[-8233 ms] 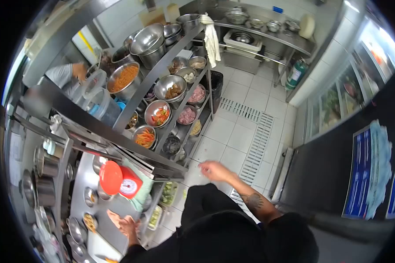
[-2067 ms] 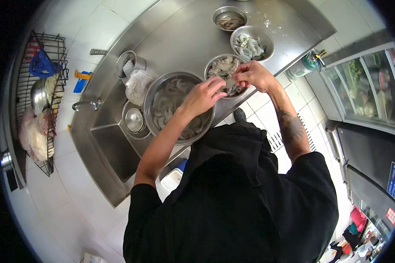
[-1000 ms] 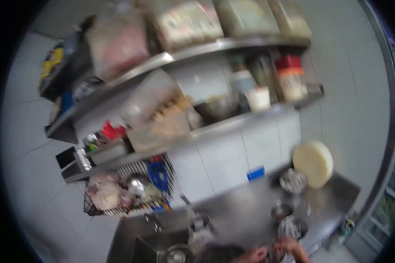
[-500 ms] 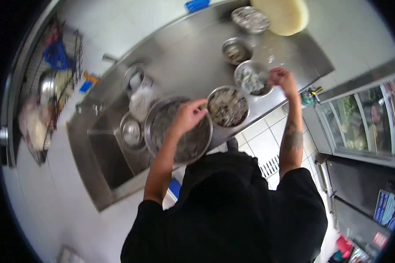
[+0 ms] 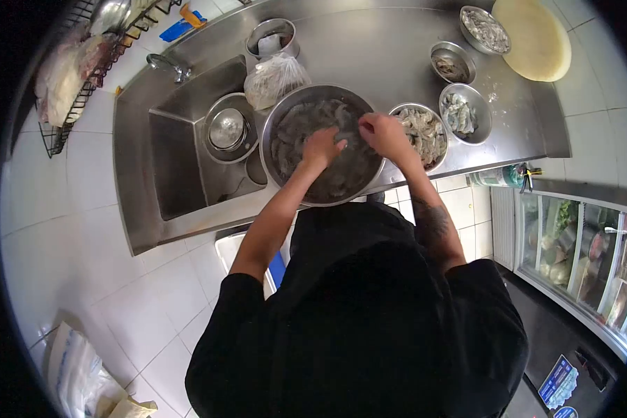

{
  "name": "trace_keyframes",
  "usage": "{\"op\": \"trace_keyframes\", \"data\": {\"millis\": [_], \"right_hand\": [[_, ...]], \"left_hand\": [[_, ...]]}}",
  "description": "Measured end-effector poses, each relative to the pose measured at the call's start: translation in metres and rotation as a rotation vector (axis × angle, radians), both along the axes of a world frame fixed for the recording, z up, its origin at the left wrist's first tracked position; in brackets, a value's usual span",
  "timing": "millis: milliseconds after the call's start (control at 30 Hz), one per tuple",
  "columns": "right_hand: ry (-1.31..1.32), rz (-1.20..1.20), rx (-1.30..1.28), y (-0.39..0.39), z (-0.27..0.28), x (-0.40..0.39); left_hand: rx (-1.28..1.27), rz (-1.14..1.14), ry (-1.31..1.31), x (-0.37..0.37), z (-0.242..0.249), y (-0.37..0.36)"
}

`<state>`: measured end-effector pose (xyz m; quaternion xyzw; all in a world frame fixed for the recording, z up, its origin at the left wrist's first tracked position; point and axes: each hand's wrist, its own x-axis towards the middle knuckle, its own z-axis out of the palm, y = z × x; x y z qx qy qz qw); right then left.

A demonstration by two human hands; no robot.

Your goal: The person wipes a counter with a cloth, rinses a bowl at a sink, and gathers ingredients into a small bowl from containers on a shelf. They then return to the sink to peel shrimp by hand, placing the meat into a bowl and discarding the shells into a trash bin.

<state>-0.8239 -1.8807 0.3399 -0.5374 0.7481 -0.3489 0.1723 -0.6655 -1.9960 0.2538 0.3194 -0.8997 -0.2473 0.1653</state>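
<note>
One round steel basin [image 5: 262, 150], grey, curled shrimp [image 5: 284, 150] in murky water, by the worktop's [image 5: 390, 59] front edge. Left hand [image 5: 321, 146]: thumb apart, fingers at the shrimp. Right hand [image 5: 386, 135]: fingertips bunched above (pinching anything? can't tell).

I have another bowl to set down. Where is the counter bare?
Widest: between the steel pot and the small bowls at right, behind the large basin. A smaller patch: the counter's right end, below the round board. Crowded: around basin, left hand and right hand.
</note>
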Motion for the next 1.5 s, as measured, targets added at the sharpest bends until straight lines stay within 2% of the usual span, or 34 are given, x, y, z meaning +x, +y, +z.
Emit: {"op": "trace_keyframes", "data": {"millis": [100,167,200,233,300,333,400,467,533,567,600,700,767,800,867,900,933,967,1000,1033,1067,1133,1167,1200,1233,1267,1333,1400,1467,1500], "right_hand": [[0.023,-0.028,-0.024,-0.008,0.013,0.013],[0.017,-0.027,-0.037,-0.008,0.009,0.012],[0.128,0.010,-0.029,-0.005,-0.003,0.010],[0.235,0.045,-0.021,-0.002,-0.015,0.010],[0.277,0.094,-0.079,0.000,-0.034,0.016],[0.320,0.155,-0.138,-0.001,-0.039,0.017],[0.286,0.125,-0.118,0.002,-0.025,0.027],[0.259,0.101,-0.095,0.003,-0.009,0.027],[0.343,0.181,0.010,0.006,0.000,0.021],[0.351,0.154,-0.046,0.008,0.002,0.021],[0.354,0.143,-0.041,0.012,0.004,0.019],[0.348,0.095,-0.089,0.021,0.004,0.012],[0.265,-0.013,-0.107,0.031,-0.002,0.007],[0.267,-0.008,-0.105,0.037,-0.003,0.001],[0.107,-0.098,-0.134,0.056,-0.001,-0.011],[0.107,-0.098,-0.136,0.068,0.001,-0.019],[0.160,-0.145,-0.008,0.082,0.007,-0.026],[0.215,-0.196,0.118,0.089,0.011,-0.033],[0.214,-0.210,0.114,0.092,0.012,-0.036],[0.345,-0.276,0.078,0.097,0.016,-0.035],[0.476,-0.342,0.043,0.101,0.020,-0.035],[0.394,-0.333,0.042,0.096,0.026,-0.032],[0.374,-0.237,-0.003,0.091,0.026,-0.029],[0.353,-0.136,-0.049,0.087,0.027,-0.027],[0.342,-0.067,0.017,0.083,0.032,-0.025],[0.335,-0.064,0.013,0.081,0.031,-0.025],[0.294,0.065,0.000,0.074,0.032,-0.024],[0.282,0.089,-0.071,0.067,0.038,-0.020],[0.072,0.226,-0.160,0.061,0.041,-0.019],[0.015,0.263,-0.176,0.058,0.040,-0.018]], "left_hand": [[0.067,-0.089,-0.078,-0.018,-0.031,-0.012],[0.096,-0.129,-0.078,-0.018,-0.025,-0.015],[0.123,-0.167,-0.086,-0.016,-0.022,-0.018],[0.123,-0.179,-0.087,-0.011,-0.014,-0.018],[0.413,-0.180,0.051,0.001,0.013,-0.018],[0.410,-0.195,0.051,0.004,0.029,-0.018],[0.405,-0.204,0.199,0.011,0.056,-0.016],[0.435,-0.243,0.215,0.012,0.062,-0.022],[0.633,-0.231,0.238,0.010,0.063,-0.024],[0.776,-0.208,0.228,0.007,0.065,-0.023],[0.780,-0.220,0.226,0.003,0.066,-0.020],[0.691,-0.204,0.288,-0.015,0.076,-0.007],[0.106,-0.343,0.421,-0.032,0.078,0.008],[0.106,-0.338,0.424,-0.041,0.079,0.014],[-0.271,-0.434,0.501,-0.058,0.071,0.019],[-0.264,-0.425,0.504,-0.064,0.066,0.017],[-0.267,-0.429,0.504,-0.065,0.070,0.017],[-0.029,-0.367,0.515,-0.068,0.075,0.017],[0.211,-0.308,0.518,-0.072,0.079,0.018],[0.338,-0.323,0.566,-0.076,0.079,0.018],[0.341,-0.341,0.559,-0.077,0.079,0.019],[0.674,-0.425,0.453,-0.077,0.085,0.020],[0.919,-0.424,0.350,-0.071,0.098,0.023],[0.917,-0.430,0.343,-0.071,0.096,0.021],[0.902,-0.513,0.347,-0.070,0.094,0.019],[0.887,-0.590,0.352,-0.067,0.092,0.014],[0.859,-0.595,0.320,-0.057,0.092,0.003],[0.830,-0.585,0.297,-0.045,0.097,-0.008],[0.727,-0.589,0.067,-0.030,0.109,-0.016],[0.725,-0.572,0.069,-0.022,0.111,-0.018]]}}
